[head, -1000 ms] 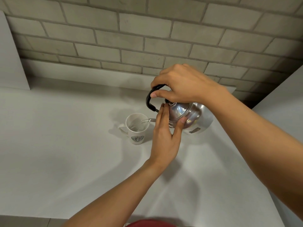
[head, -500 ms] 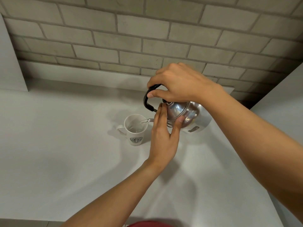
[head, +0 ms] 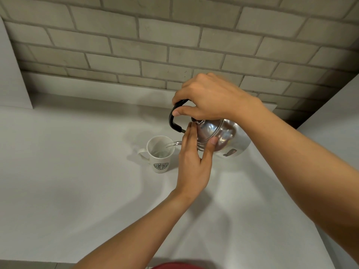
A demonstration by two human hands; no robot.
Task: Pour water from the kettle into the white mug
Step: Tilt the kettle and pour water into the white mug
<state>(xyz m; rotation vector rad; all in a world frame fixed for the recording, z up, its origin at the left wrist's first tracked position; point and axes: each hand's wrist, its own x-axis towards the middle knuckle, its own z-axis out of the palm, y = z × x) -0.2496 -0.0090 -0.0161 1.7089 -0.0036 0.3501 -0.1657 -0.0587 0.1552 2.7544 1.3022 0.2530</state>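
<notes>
A shiny steel kettle (head: pixel 223 137) is tipped to the left, its thin spout reaching over the rim of the white mug (head: pixel 160 154). The mug stands upright on the white counter (head: pixel 68 171), its handle pointing left and a green round logo facing me. Water shows inside the mug. My right hand (head: pixel 209 100) grips the kettle's black handle from above. Pressed flat against the kettle's lid, my left hand (head: pixel 194 162) has its thumb on the lid's right side.
A grey brick wall (head: pixel 174 45) runs behind the counter. A white panel (head: pixel 11 74) stands at the far left, and another white surface (head: pixel 334 117) rises at the right. Something red (head: pixel 176 265) shows at the bottom edge.
Both hands, kettle and mug keep the same pose relative to each other. Only the camera view has shifted slightly.
</notes>
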